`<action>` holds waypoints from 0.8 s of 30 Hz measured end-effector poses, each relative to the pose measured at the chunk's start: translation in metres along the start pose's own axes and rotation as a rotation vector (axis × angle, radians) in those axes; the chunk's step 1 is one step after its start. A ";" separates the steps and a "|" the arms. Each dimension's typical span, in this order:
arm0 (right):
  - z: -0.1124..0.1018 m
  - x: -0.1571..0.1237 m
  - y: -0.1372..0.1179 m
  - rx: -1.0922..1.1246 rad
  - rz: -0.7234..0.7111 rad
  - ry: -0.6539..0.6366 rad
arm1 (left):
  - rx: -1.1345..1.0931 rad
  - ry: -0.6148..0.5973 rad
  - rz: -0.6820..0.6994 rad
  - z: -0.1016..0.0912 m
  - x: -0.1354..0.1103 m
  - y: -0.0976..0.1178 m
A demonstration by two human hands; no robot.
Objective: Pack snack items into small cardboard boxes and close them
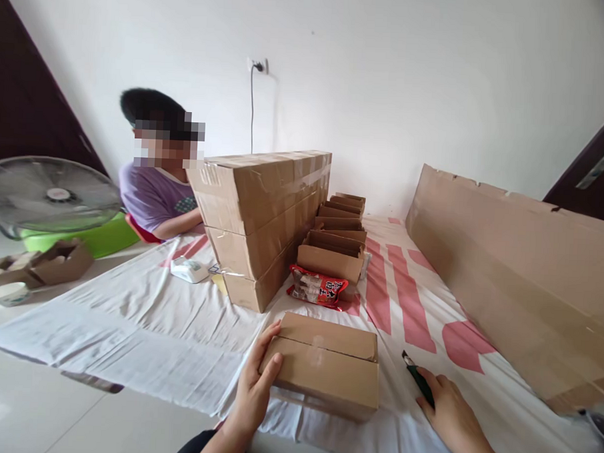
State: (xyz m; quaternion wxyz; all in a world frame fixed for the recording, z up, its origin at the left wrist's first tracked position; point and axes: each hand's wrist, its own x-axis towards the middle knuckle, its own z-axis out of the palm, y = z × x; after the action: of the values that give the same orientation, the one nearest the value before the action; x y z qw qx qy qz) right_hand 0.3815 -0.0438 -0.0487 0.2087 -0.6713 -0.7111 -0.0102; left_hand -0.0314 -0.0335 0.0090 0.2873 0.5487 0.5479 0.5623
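Note:
A closed cardboard box [326, 371] lies in front of me near the table's front edge, with a seam running across its top. My left hand [258, 378] grips its left end, thumb over the top and fingers along the far side. To the right of the box, my right hand [441, 406] is closed round a dark green utility knife [420, 383], its tip pointing away from me and apart from the box. Just behind the box lies a red snack packet [319, 287], leaning against a row of open cardboard boxes [330, 258].
Stacked taped cartons [262, 218] form a wall left of the row. A tall cardboard panel [500, 282] stands along the right side. Across the table [177, 341] sits a person [158, 193] near a white device [190, 270]. A fan [53, 194] is on the far left.

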 end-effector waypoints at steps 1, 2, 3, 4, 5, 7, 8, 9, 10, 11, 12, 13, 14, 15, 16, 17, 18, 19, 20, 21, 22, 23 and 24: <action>0.005 -0.003 0.007 -0.022 -0.004 -0.013 | -0.016 -0.002 -0.004 0.003 -0.003 0.001; 0.008 -0.004 0.012 -0.031 -0.011 -0.024 | -0.034 -0.010 -0.005 0.007 -0.007 0.003; 0.009 -0.002 0.015 -0.026 -0.020 -0.028 | -0.057 -0.028 -0.004 0.012 -0.011 0.004; 0.008 0.002 0.017 -0.009 -0.032 -0.022 | -0.083 -0.055 -0.001 0.017 -0.015 0.006; 0.003 0.009 0.016 0.017 -0.045 -0.006 | -0.117 -0.084 -0.001 0.022 -0.019 0.007; -0.017 0.027 0.008 0.067 -0.057 0.055 | -0.210 -0.132 0.003 0.032 -0.026 0.010; -0.031 0.037 -0.001 0.082 -0.059 0.101 | -0.264 -0.146 0.009 0.036 -0.028 0.011; -0.047 0.047 -0.013 0.079 -0.050 0.143 | -0.314 -0.155 0.012 0.040 -0.029 0.012; -0.064 0.057 -0.027 0.075 -0.066 0.203 | -0.359 -0.154 0.014 0.044 -0.029 0.012; -0.081 0.065 -0.044 0.086 -0.108 0.230 | -0.395 -0.151 0.013 0.046 -0.028 0.012; -0.098 0.072 -0.063 0.108 -0.177 0.231 | -0.420 -0.147 0.011 0.048 -0.026 0.012; -0.112 0.077 -0.083 0.128 -0.257 0.204 | -0.436 -0.141 0.005 0.050 -0.024 0.012; -0.125 0.081 -0.103 0.149 -0.344 0.131 | -0.445 -0.136 -0.001 0.051 -0.022 0.011; -0.134 0.084 -0.123 0.155 -0.423 0.023 | -0.449 -0.133 -0.006 0.051 -0.020 0.011; -0.141 0.087 -0.141 0.154 -0.490 -0.082 | -0.448 -0.129 -0.007 0.052 -0.018 0.010; -0.144 0.089 -0.158 0.144 -0.551 -0.159 | -0.445 -0.126 -0.005 0.052 -0.017 0.010; -0.146 0.091 -0.172 0.115 -0.602 -0.217 | -0.442 -0.120 -0.003 0.052 -0.017 0.010; -0.145 0.093 -0.184 0.079 -0.643 -0.254 | -0.440 -0.116 0.000 0.052 -0.017 0.010; -0.143 0.095 -0.194 0.045 -0.675 -0.276 | -0.439 -0.111 0.003 0.052 -0.017 0.009; -0.139 0.097 -0.202 0.017 -0.701 -0.288 | -0.438 -0.107 0.004 0.053 -0.018 0.009; -0.136 0.099 -0.209 -0.002 -0.722 -0.298 | -0.437 -0.106 0.003 0.053 -0.019 0.009; -0.132 0.100 -0.214 -0.014 -0.742 -0.306 | -0.436 -0.104 0.003 0.053 -0.020 0.009; -0.129 0.101 -0.217 -0.026 -0.756 -0.312 | -0.438 -0.104 0.002 0.053 -0.021 0.009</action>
State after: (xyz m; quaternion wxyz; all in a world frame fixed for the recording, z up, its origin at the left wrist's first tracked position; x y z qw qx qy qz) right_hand 0.2087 -0.0071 0.1581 0.0712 -0.3587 -0.9307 0.0067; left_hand 0.0257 -0.0386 0.0005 0.4269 0.5021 0.3967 0.6390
